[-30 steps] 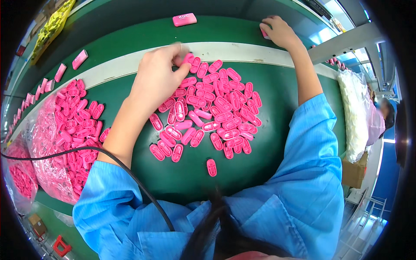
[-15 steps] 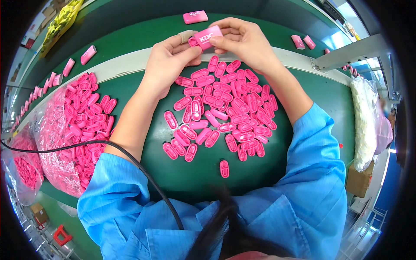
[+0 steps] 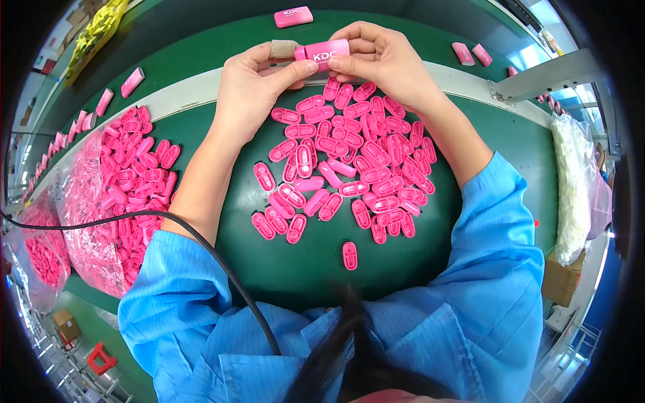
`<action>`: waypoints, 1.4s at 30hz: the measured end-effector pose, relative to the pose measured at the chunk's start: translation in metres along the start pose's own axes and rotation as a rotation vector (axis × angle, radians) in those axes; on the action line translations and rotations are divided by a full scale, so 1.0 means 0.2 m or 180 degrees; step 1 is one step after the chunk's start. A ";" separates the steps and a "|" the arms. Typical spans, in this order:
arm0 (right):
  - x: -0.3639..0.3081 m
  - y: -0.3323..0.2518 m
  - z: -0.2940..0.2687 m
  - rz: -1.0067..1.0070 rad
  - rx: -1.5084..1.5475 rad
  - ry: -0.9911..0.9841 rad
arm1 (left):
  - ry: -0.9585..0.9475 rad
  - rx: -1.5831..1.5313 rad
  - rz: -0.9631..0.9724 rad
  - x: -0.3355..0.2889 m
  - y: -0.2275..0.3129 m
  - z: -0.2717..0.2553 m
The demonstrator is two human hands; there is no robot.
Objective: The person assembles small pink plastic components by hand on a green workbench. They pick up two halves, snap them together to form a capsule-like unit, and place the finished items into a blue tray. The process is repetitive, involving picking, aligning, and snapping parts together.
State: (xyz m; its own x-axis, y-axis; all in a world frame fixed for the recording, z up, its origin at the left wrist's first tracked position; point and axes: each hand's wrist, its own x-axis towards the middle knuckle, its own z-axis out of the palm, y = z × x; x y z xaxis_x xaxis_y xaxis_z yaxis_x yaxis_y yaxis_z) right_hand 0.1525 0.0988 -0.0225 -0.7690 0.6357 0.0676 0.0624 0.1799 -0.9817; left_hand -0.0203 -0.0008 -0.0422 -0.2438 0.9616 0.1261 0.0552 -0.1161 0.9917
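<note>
Holding a small pink block [image 3: 324, 52] between them, the left hand [image 3: 252, 91] and the right hand [image 3: 379, 57] meet above the far edge of the green tabletop [image 3: 309, 262]. The left hand comes up from a bare forearm that slants in from the lower left; its thumb and forefinger are pinched narrow on the block's left end, and one fingertip wears a tan wrap [image 3: 283, 48]. The right hand arches over from the other side, wrist bent, with its fingers [image 3: 366, 47] curled over the top of the block and its thumb pressed against the right end. Both grips are closed on the same piece, which sits level and lengthwise between them, clear of the surface.

Just below the fingers, toward the person, lies a loose heap of pink oval shells [image 3: 349, 161], spread between the two forearms; one single shell [image 3: 349, 255] lies apart on the near side of the heap. Beyond the fingers a pale strip [image 3: 188, 91] runs across, marking the edge of the tabletop, and past it a darker green belt [image 3: 201, 47] carries another pink block [image 3: 293, 17] just beyond the hands and two more [image 3: 471, 54] off to the right. Left of the left forearm a clear bag [image 3: 87, 201] of more pink shells fills the room up to that edge. Bare green surface shows only under the wrists and nearer the blue sleeves [image 3: 484, 269]. A black cable [image 3: 201, 242] crosses the left sleeve.
</note>
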 end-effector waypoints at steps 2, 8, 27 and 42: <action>0.00 0.01 0.00 0.0003 0.0140 -0.0024 | 0.0038 -0.0059 0.0052 0.00 0.00 0.01; 0.00 0.04 0.00 -0.0151 0.0248 -0.0046 | -0.0017 0.0278 0.0208 -0.01 0.03 0.00; 0.00 0.01 0.00 -0.0394 -0.0212 0.0200 | 0.0404 0.2041 0.0926 -0.10 0.04 0.12; -0.01 -0.11 0.15 -0.0913 -0.1234 0.0804 | 0.0411 0.1784 0.0987 -0.06 0.07 0.05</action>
State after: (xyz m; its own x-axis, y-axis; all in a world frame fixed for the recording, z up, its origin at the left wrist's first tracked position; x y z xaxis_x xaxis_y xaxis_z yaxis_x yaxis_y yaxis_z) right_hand 0.1344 0.0707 -0.0055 -0.6157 0.6724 0.4108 0.1393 0.6060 -0.7832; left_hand -0.0059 -0.0115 -0.0307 -0.2479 0.8627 0.4408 0.6297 -0.2023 0.7500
